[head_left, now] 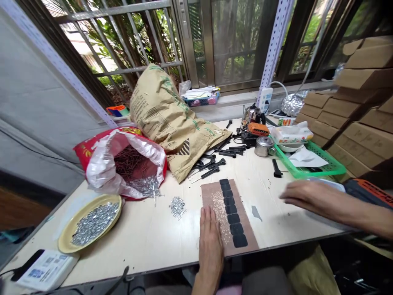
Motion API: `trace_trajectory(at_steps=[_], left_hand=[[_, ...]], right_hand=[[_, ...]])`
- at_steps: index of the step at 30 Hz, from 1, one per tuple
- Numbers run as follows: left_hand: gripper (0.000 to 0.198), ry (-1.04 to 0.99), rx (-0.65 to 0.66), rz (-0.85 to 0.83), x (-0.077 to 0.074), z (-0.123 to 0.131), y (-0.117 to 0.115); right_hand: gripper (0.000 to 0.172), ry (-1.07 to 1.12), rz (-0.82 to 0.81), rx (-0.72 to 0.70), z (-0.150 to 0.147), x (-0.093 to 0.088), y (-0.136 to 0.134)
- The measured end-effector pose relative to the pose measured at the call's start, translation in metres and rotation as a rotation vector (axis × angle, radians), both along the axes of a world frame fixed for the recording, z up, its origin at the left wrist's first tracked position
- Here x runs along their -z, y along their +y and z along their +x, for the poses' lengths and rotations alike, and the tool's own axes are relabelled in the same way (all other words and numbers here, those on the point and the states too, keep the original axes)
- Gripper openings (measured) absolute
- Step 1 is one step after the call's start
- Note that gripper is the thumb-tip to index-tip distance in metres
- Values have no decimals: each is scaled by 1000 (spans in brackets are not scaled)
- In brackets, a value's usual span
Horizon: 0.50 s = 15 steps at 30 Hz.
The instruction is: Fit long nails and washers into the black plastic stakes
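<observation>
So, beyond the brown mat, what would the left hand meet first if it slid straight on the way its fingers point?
Most likely the black pieces lying by the paper sack; the left hand looks low over the table, though its exact height is unclear.

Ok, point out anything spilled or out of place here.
An irregular grey patch marks the table right of the brown board, perhaps scrap or damage. One black part lies near the green tray, apart from the cluster by the sack.
</observation>
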<state>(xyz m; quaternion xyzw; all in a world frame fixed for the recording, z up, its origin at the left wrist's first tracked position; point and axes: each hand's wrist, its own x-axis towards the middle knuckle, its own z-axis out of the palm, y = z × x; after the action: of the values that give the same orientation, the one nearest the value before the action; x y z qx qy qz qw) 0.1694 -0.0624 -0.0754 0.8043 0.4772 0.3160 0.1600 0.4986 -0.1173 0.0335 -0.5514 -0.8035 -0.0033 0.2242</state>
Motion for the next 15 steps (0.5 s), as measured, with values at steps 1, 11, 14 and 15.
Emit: trace_trajectory(at_steps=[1,11,14,15], left_hand=[[46,-2,-7,-9,-1,1,-1],[31,-104,-332,-45,-38,-90,22],[30,-102,-409,-104,-42,-125,49],[30,-101,-407,-107,-41,-131,58]], right_hand=[[28,-13,1,-19,-19,3,29],[12,-200,9,-312,-182,69,236],[17,-209,15,-330,-182,83,249],[18,-209,20,-329,-182,85,251]])
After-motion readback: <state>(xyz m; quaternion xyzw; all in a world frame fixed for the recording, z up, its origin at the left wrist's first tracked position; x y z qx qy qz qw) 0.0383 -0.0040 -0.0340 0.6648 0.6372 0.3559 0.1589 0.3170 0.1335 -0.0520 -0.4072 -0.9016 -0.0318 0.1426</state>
